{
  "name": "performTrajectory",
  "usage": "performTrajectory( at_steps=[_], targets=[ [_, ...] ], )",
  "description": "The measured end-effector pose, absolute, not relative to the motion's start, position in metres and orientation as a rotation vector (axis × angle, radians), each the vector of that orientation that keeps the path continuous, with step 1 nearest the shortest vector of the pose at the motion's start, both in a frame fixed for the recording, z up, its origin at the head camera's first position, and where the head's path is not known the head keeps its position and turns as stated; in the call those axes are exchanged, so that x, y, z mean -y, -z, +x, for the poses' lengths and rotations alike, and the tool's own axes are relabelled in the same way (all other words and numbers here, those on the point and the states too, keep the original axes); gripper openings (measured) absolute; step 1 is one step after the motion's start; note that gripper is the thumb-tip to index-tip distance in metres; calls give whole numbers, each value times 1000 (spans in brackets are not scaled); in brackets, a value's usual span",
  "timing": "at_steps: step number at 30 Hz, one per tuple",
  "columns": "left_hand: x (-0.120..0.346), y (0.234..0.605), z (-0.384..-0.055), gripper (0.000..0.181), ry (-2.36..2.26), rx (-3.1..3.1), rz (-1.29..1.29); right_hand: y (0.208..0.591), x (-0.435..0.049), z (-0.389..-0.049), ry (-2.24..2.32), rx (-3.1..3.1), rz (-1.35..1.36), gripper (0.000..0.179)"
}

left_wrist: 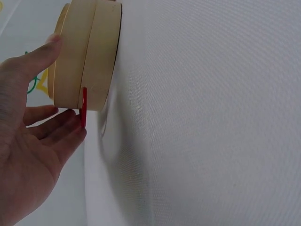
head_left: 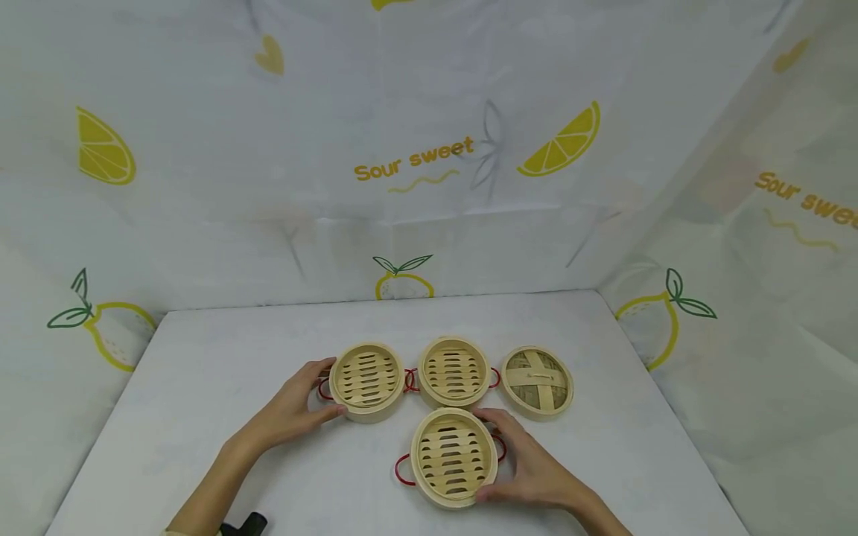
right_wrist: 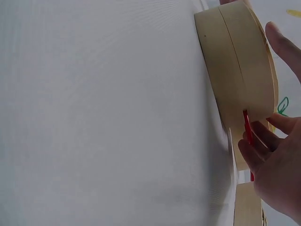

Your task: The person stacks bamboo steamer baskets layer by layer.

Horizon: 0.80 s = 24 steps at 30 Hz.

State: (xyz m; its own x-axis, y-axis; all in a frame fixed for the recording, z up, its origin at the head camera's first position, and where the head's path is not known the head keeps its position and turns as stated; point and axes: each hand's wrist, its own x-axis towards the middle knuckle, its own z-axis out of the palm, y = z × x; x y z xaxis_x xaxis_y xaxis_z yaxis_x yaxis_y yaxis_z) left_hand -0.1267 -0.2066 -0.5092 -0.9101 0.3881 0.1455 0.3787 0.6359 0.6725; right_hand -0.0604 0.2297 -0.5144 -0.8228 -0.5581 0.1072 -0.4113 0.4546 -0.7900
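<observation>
Three round bamboo steamer baskets with slatted bottoms and red loop handles are on the white table in the head view. My left hand [head_left: 299, 402] holds the left steamer basket [head_left: 367, 378] by its left side, thumb at the front rim and fingers behind, near the red handle [left_wrist: 84, 106]. My right hand [head_left: 526, 465] grips the front steamer basket [head_left: 453, 459] from the right, thumb low on its rim. Its fingers lie by that basket's red handle [right_wrist: 248, 127] in the right wrist view. Behind it stands the back steamer basket [head_left: 453, 371].
A woven bamboo lid [head_left: 537, 382] lies to the right of the back basket. The white table [head_left: 201, 357] meets a lemon-printed cloth [head_left: 436, 223] at the back and sides. A black object [head_left: 251, 525] pokes in at the bottom, beside the left forearm.
</observation>
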Motion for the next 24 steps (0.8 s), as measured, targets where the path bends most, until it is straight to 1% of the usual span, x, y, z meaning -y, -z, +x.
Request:
performTrajectory(
  at_steps=[14, 19, 24],
  targets=[
    [206, 510, -128, 88, -1143, -2833, 654, 519, -219, -55, 1296, -2573, -814, 127],
    [206, 510, -128, 87, -1152, -2830, 661, 520, -214, -52, 1281, -2579, -757, 132],
    [207, 511, -128, 87, -1153, -2832, 664, 523, -210, -51, 1306, -2571, -795, 139]
  ],
)
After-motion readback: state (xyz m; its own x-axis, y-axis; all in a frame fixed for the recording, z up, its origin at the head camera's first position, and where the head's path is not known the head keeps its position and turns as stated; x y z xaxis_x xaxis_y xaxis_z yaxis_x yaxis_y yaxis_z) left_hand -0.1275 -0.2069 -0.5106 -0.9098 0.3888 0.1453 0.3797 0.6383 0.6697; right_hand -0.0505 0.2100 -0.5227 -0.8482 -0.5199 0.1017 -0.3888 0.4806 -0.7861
